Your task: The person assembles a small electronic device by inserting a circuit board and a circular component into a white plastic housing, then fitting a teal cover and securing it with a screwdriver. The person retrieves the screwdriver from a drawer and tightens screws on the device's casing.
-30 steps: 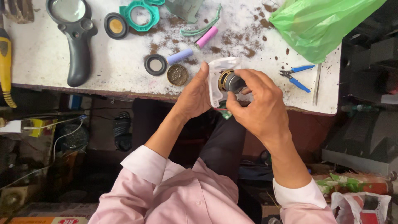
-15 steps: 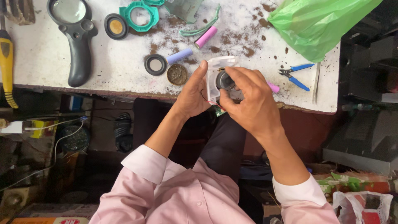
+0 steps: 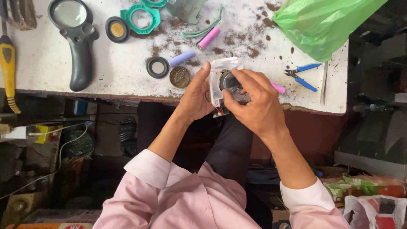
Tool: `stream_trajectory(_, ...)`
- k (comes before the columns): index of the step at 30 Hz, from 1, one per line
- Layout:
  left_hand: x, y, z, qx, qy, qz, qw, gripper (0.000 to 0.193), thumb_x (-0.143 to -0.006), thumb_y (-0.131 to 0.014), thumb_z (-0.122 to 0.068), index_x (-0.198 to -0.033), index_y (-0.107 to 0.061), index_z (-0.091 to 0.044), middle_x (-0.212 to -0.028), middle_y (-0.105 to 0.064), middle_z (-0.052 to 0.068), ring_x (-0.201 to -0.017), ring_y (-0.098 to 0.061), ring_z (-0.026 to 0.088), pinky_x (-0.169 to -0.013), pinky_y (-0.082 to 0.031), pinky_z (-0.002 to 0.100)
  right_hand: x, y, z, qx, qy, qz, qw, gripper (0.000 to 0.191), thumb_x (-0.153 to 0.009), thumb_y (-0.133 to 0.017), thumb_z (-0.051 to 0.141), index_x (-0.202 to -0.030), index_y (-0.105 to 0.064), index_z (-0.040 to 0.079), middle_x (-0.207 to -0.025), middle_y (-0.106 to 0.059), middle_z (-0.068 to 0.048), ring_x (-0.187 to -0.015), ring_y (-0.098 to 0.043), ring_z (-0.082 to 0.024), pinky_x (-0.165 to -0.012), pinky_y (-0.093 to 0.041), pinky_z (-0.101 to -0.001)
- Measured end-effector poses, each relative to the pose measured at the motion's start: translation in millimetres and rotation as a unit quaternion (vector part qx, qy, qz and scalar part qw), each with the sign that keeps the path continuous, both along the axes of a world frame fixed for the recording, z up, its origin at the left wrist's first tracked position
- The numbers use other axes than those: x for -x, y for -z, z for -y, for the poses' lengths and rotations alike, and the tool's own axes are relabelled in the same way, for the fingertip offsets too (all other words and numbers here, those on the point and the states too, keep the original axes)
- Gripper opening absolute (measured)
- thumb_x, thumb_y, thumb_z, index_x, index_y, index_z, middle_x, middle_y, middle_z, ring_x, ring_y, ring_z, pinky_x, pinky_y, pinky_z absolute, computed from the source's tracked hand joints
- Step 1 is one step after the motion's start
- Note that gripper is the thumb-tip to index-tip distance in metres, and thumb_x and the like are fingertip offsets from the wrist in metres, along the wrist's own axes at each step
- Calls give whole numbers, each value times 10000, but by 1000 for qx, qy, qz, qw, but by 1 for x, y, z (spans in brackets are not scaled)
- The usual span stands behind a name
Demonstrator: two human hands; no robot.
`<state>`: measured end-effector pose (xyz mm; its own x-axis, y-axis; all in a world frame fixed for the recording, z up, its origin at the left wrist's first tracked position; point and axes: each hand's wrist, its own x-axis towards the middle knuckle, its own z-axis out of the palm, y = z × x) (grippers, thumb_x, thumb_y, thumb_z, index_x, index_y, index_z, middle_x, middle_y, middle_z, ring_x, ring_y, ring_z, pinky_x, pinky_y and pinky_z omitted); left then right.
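White housing point(image 3: 217, 80) in both hands, purple cell point(image 3: 182, 58) and pliers point(image 3: 302, 76) nearby.

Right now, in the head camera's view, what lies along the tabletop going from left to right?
Yellow-handled tool → black magnifying glass → purple cylinder cell → white housing in the hands → blue-handled pliers → green plastic bag.

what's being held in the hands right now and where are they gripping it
A white plastic housing: the left hand grips its left edge, and the right hand pinches the round dark part set in it.
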<state>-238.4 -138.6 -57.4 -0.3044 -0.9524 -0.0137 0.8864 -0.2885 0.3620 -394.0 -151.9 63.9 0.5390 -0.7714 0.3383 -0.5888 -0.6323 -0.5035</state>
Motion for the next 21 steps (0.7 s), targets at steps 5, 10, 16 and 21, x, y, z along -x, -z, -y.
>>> stream_trajectory(5, -1, -5, 2, -23, -17, -35, 999, 717, -1059, -441, -592, -1470, -511, -9, -1344, -661, 138, -1212, -663, 236, -1065, -531, 411, 6, -2, 2, -19, -20, 79, 996, 529, -846, -864, 88, -1312, -636, -19, -1316, -631, -173, -977, -704, -216, -807, -603, -293)
stream_trajectory(10, -1, -7, 3, -38, -37, -58, 997, 667, -1039, -484, -565, -1414, -539, -17, -1294, -678, 125, -1177, -682, 235, -1054, -551, 424, 13, -1, 2, 29, -40, 42, 998, 303, -903, -839, -11, -1180, -732, 52, -1147, -651, -104, -925, -678, -201, -782, -570, -323)
stream_trajectory(16, 1, 1, 5, -22, -50, -68, 996, 571, -1107, -548, -494, -1403, -565, -6, -1275, -681, 122, -1153, -680, 225, -1058, -544, 408, 10, 11, 13, 112, -111, 2, 987, 339, -854, -829, -30, -1177, -753, 44, -1078, -648, -100, -951, -641, -278, -784, -545, -378)
stream_trajectory(21, 2, -1, 3, -47, -48, -41, 997, 544, -1047, -558, -464, -1365, -576, -23, -1222, -702, 113, -1109, -695, 215, -1018, -557, 412, 10, 19, 17, 132, -133, 14, 982, 357, -816, -729, -127, -1147, -744, 6, -1083, -659, -101, -969, -659, -294, -824, -555, -404)
